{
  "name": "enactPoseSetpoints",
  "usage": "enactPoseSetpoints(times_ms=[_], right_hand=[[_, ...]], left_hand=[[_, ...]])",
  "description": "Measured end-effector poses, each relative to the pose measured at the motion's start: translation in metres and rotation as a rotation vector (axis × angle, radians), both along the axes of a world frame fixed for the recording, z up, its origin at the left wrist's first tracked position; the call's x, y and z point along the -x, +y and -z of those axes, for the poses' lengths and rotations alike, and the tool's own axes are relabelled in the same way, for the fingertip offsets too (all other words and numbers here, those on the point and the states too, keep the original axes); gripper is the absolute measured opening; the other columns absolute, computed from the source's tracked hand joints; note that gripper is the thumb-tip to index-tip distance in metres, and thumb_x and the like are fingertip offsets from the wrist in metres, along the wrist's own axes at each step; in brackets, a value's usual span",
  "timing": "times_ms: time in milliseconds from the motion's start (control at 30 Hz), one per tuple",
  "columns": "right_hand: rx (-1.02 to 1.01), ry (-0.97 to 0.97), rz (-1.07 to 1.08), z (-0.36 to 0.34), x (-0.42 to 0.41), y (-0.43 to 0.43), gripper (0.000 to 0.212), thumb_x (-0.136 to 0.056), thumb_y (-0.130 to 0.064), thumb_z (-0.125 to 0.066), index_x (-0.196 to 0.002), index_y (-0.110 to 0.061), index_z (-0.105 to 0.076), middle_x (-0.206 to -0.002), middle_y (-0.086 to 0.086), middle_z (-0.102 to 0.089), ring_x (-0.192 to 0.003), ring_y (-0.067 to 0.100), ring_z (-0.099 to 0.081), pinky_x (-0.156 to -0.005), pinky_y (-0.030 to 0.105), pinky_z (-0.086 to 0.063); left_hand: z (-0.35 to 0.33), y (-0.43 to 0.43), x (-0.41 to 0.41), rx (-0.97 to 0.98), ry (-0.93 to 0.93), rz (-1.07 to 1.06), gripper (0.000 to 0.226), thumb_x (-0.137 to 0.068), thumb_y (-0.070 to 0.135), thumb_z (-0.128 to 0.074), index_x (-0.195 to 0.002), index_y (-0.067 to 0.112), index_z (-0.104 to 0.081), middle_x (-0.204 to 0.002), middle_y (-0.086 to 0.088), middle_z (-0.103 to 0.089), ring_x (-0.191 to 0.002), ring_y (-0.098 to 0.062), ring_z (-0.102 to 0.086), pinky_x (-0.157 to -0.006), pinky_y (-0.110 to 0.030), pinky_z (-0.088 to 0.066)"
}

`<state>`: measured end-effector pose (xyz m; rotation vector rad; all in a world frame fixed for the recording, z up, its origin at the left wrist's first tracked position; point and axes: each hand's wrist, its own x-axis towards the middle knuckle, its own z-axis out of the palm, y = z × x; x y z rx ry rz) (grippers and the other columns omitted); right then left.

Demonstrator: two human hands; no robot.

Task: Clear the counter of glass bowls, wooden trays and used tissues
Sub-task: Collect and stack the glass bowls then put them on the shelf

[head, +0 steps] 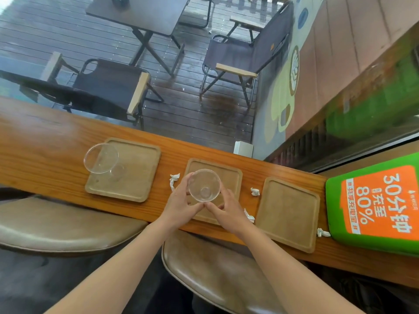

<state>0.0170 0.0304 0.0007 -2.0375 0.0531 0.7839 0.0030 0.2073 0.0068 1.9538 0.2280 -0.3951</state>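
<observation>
Left hand (181,200): grip wrapped on the left side of the held glass bowl (204,188).
Right hand (226,208): grip on the bowl's right side; both hands carry it.
Held bowl: over the middle wooden tray (231,175); contact with the tray cannot be told.
Second glass bowl (101,161): on the left wooden tray (136,175), at its far left corner.
Right wooden tray (288,214): bare, flat on the desk (45,141).
Tissues: crumpled pieces on the desk, one (173,180) between left and middle trays, one (255,191) and another (249,215) between middle and right trays, one (323,232) beside the green box (376,200).
</observation>
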Motion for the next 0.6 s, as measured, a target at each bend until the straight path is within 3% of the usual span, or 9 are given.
enactPoseSetpoints(times_ms=[133, 300, 433, 533, 600], right_hand=[[-0.032, 0.038, 0.029, 0.003, 0.000, 0.000, 0.096, -0.076, -0.061, -0.072, -0.152, -0.046, -0.016, -0.153, -0.007, -0.029, -0.107, 0.015, -0.059, -0.083, 0.029, -0.058], [-0.059, 0.046, 0.052, -0.004, -0.005, -0.003, 0.095, -0.077, -0.045, -0.079, -0.149, -0.049, -0.018, -0.158, -0.005, -0.026, -0.116, 0.019, -0.059, -0.083, 0.034, -0.059], [-0.009, 0.077, 0.042, -0.013, -0.007, -0.010, 0.105, -0.078, -0.035, -0.081, -0.154, -0.041, -0.008, -0.160, -0.004, -0.026, -0.121, 0.023, -0.058, -0.095, 0.047, -0.056], [0.038, 0.046, 0.016, -0.023, -0.009, -0.017, 0.102, -0.079, -0.023, -0.079, -0.155, -0.036, -0.012, -0.156, -0.001, -0.031, -0.109, 0.017, -0.063, -0.091, 0.038, -0.058], [0.138, -0.052, 0.049, -0.031, -0.010, -0.020, 0.092, -0.080, -0.012, -0.073, -0.154, -0.030, -0.021, -0.152, 0.003, -0.037, -0.127, 0.023, -0.050, -0.102, 0.041, -0.050]], left_hand=[[0.007, 0.003, -0.002, -0.002, 0.043, -0.015, 0.087, -0.074, 0.028, -0.086, -0.144, 0.036, -0.035, -0.133, 0.019, -0.048, -0.113, -0.006, -0.056, -0.083, -0.019, -0.049], [0.003, 0.002, -0.003, -0.010, 0.086, -0.056, 0.077, -0.075, 0.032, -0.085, -0.140, 0.036, -0.042, -0.133, 0.015, -0.053, -0.110, -0.007, -0.060, -0.086, -0.029, -0.053], [-0.004, 0.001, -0.001, -0.047, 0.139, -0.075, 0.081, -0.078, 0.015, -0.083, -0.144, 0.032, -0.039, -0.140, 0.011, -0.052, -0.109, -0.010, -0.060, -0.077, -0.022, -0.051], [-0.011, 0.002, 0.002, -0.084, 0.185, -0.107, 0.081, -0.080, -0.003, -0.073, -0.146, 0.029, -0.037, -0.145, 0.004, -0.049, -0.112, -0.017, -0.059, -0.069, -0.020, -0.053], [-0.020, 0.006, 0.006, -0.108, 0.192, -0.130, 0.077, -0.081, -0.004, -0.070, -0.145, 0.025, -0.039, -0.141, 0.000, -0.050, -0.108, -0.017, -0.060, -0.070, -0.024, -0.056]])
